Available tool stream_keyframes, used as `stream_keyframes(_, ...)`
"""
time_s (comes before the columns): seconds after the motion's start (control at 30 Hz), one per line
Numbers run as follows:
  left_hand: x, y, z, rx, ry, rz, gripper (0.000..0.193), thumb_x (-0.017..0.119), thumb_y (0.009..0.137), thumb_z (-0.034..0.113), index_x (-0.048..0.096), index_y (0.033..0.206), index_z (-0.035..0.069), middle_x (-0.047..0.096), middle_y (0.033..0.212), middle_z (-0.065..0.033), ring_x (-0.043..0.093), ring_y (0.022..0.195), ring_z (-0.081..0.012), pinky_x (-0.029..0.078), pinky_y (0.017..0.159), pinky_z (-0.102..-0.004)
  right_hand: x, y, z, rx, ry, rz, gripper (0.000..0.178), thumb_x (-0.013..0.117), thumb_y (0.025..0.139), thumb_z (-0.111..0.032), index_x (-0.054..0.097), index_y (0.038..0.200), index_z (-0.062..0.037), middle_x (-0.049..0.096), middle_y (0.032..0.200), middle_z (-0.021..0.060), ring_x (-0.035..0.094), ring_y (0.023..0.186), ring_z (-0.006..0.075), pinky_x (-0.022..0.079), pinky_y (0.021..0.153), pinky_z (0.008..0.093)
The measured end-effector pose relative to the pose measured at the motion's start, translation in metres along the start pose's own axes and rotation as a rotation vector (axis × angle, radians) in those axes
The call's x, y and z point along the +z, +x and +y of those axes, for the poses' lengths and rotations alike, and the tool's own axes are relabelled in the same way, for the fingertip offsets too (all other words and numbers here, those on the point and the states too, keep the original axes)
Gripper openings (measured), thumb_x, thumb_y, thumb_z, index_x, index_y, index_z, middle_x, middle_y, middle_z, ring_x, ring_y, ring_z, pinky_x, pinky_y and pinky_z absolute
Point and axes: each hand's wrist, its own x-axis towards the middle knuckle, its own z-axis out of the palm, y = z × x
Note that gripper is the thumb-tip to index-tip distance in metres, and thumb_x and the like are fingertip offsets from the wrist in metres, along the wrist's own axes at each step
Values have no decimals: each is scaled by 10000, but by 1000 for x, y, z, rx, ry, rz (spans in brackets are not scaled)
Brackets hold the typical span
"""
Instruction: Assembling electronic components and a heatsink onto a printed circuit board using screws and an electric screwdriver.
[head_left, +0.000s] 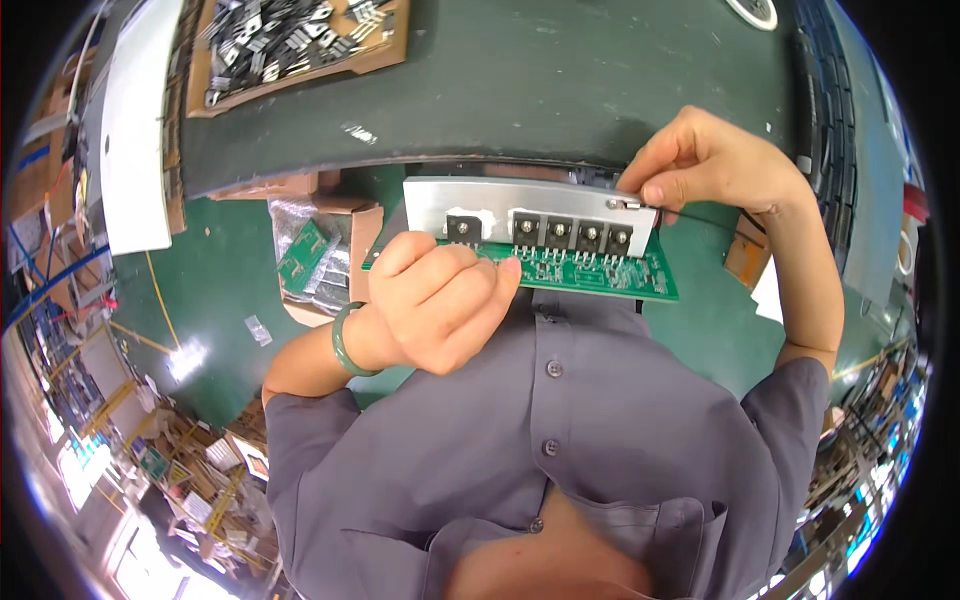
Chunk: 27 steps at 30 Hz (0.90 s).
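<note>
A green circuit board (600,282) with an upright silver heat sink (560,195) along it is in front of my chest. Several black transistors (558,232) are screwed to the heat sink, with white paste around them. My left hand (440,305) is closed on the board's near left edge, thumb toward the transistors. My right hand (705,165) pinches the upper right corner of the heat sink. Beside its fingertips a small metal lug (622,205) lies against the heat sink, and a black wire (715,217) runs off to the right.
A cardboard tray (385,62) of loose black transistors stands on the dark green worktable (560,90) at the far left. Below, an open carton (368,245) holds bubble wrap and another green board (303,255). A white roll (755,12) lies at the far right.
</note>
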Motion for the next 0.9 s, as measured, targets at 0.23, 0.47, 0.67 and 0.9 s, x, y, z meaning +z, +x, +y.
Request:
stream_keyframes(0.23,-43,-20,27,-79,85,-37,372,599,491,165,696,801,-17,572,705,-29,538,635,-149,339,576,-281,32,9,-24,-6,91,-145,282,629,892,-106,660,1115,64,705,949,90,652,813,106,544,710,235)
stream_keyframes(0.47,-15,-9,41,-160,207,43,371,607,492,131,687,815,-32,551,701,-41,522,618,-172,382,552,-297,5,11,-32,-119,-32,-120,258,676,844,-77,681,1057,68,706,886,94,653,753,111,544,706,239)
stream_keyframes(0.67,-26,-17,39,-268,-48,15,262,667,519,37,635,769,-32,426,628,-37,475,570,-182,385,497,-295,10,29,-46,-50,-104,-213,250,685,807,-71,693,1022,57,713,875,86,666,774,122,546,731,256)
stream_keyframes(0.9,-30,-28,33,-324,-83,-93,184,646,606,58,634,784,11,444,690,-38,491,641,-179,404,566,-302,11,44,-72,-74,93,-4,288,656,847,-76,658,1079,95,707,974,148,686,836,177,562,782,292)
